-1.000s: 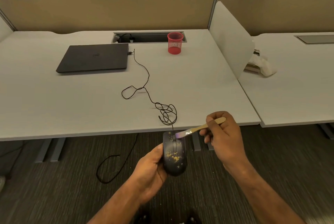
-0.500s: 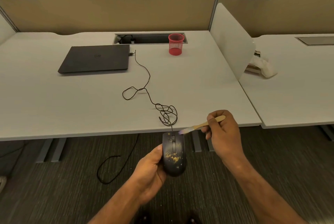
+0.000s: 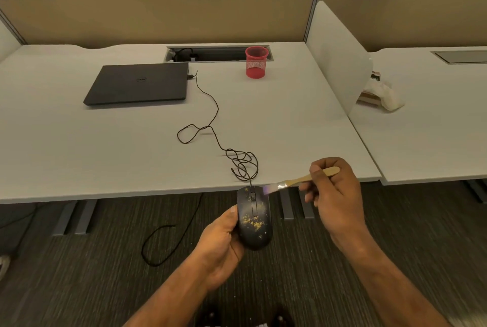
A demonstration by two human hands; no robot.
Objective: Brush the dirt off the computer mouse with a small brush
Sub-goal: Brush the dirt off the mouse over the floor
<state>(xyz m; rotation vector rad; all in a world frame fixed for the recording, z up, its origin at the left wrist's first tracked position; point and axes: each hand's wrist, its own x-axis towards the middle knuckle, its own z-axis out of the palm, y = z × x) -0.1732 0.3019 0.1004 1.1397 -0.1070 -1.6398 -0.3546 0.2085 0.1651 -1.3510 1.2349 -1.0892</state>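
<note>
Yellow grit still speckles the black corded computer mouse (image 3: 254, 217), cupped in the left hand (image 3: 224, 245) below the counter (image 3: 105, 152) edge. The right hand (image 3: 333, 194), fingers pinching the small wooden-handled brush (image 3: 295, 181), has returned its bristles to the mouse's front corner; another stroke seems due.

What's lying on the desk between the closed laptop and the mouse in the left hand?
In the head view, only the mouse's thin black cable crosses the bare desk between laptop and mouse, looping and tangling near the front edge.
</note>
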